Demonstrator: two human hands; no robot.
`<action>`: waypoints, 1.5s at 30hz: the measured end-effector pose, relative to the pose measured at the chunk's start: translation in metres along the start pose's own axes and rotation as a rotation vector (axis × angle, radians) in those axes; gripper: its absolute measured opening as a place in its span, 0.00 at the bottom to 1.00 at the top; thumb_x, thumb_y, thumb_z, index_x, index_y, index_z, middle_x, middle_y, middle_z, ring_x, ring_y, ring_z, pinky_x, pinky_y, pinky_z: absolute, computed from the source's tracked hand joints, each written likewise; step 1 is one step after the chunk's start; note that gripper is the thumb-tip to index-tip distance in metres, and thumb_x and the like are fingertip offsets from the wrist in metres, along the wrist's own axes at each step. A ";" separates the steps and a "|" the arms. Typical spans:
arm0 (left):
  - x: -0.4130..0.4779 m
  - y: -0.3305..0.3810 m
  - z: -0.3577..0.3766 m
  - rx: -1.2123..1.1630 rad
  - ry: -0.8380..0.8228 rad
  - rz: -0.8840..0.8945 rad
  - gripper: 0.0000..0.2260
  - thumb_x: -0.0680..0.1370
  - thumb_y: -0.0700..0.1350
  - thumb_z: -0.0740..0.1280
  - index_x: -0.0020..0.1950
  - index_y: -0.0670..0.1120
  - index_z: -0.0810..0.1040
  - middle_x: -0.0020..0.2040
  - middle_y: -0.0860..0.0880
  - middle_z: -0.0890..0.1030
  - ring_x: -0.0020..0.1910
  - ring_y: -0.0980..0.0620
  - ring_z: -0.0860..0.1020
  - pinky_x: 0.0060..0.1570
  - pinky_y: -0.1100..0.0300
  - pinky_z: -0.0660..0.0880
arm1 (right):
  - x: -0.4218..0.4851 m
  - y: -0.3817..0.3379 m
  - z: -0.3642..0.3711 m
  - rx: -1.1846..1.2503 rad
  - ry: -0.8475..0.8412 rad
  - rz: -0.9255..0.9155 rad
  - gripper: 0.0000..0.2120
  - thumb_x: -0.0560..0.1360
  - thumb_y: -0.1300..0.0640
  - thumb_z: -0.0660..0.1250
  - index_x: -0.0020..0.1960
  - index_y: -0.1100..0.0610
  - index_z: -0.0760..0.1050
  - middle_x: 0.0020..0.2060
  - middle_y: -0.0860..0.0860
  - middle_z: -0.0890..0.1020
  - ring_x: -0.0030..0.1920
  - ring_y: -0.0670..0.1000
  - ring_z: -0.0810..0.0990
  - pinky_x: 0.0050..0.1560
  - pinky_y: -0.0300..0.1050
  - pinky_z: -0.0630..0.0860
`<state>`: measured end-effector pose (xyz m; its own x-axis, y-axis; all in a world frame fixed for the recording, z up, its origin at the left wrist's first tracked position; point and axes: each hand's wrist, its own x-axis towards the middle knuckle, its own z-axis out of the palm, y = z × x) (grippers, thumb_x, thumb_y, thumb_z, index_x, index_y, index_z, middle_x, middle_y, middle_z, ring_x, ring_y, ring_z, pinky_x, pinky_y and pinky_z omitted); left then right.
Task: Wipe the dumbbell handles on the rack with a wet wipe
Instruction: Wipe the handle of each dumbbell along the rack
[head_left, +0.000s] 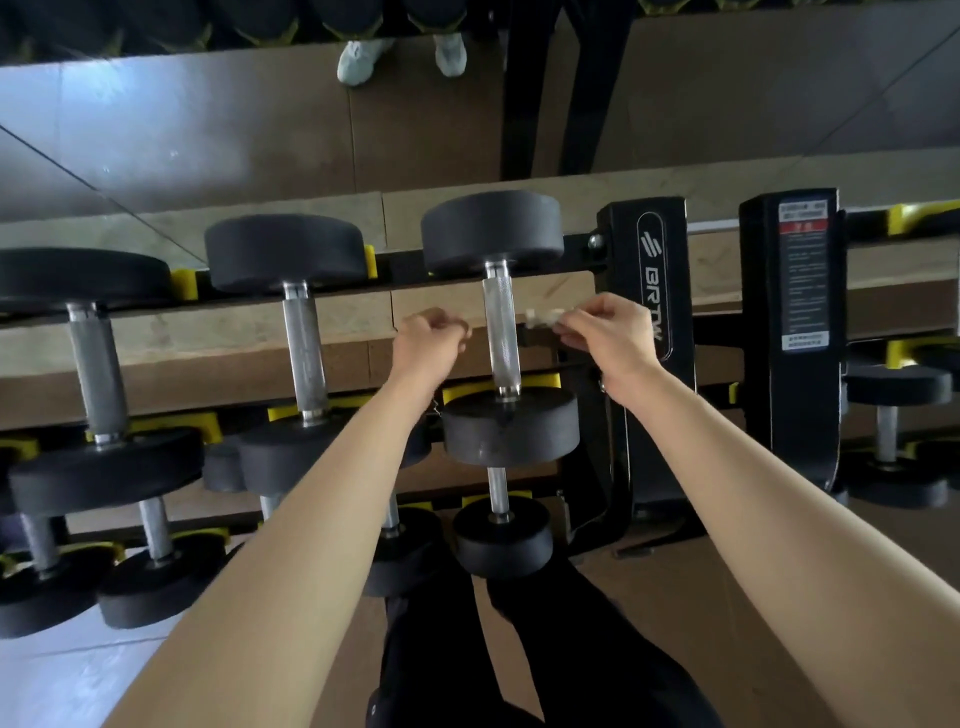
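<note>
The top-tier dumbbell (498, 332) with a knurled steel handle and black round heads lies on the rack (644, 332), right in front of me. My right hand (608, 332) is just right of that handle and pinches a small white wet wipe (544, 317) between thumb and fingers. The wipe hangs in the air close to the handle without touching it. My left hand (428, 340) hovers just left of the handle with its fingers curled, and I see nothing in it.
Two more large dumbbells (301, 338) (96, 364) lie to the left on the same tier. Smaller dumbbells (501, 514) fill the lower tiers. A second rack's black upright (802, 332) stands at the right. A mirror behind reflects shoes (358, 57).
</note>
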<state>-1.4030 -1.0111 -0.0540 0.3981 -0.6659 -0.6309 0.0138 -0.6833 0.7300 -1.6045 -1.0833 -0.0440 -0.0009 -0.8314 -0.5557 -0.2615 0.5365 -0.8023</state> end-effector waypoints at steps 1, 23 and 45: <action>0.004 0.003 0.002 -0.056 -0.018 -0.016 0.08 0.82 0.40 0.65 0.58 0.49 0.81 0.56 0.48 0.84 0.51 0.53 0.82 0.57 0.57 0.81 | 0.001 -0.004 0.008 0.076 -0.058 0.025 0.05 0.73 0.63 0.76 0.44 0.61 0.79 0.47 0.62 0.86 0.50 0.58 0.87 0.56 0.56 0.83; 0.000 0.026 0.028 -0.648 0.248 -0.105 0.04 0.73 0.43 0.79 0.46 0.47 0.86 0.41 0.52 0.87 0.43 0.57 0.86 0.51 0.60 0.81 | 0.026 -0.012 0.065 0.109 -0.102 0.085 0.06 0.77 0.63 0.72 0.53 0.58 0.85 0.47 0.56 0.87 0.51 0.58 0.86 0.58 0.57 0.82; -0.011 -0.001 0.020 0.242 0.042 0.013 0.06 0.81 0.43 0.69 0.55 0.47 0.85 0.54 0.50 0.84 0.55 0.50 0.81 0.57 0.56 0.77 | -0.010 -0.001 0.015 -0.306 -0.139 -0.072 0.07 0.76 0.57 0.75 0.53 0.56 0.85 0.45 0.46 0.84 0.49 0.46 0.81 0.57 0.46 0.79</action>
<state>-1.4262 -1.0092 -0.0529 0.4345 -0.6655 -0.6069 -0.2100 -0.7301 0.6503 -1.5899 -1.0734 -0.0412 0.1542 -0.8267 -0.5411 -0.5339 0.3911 -0.7497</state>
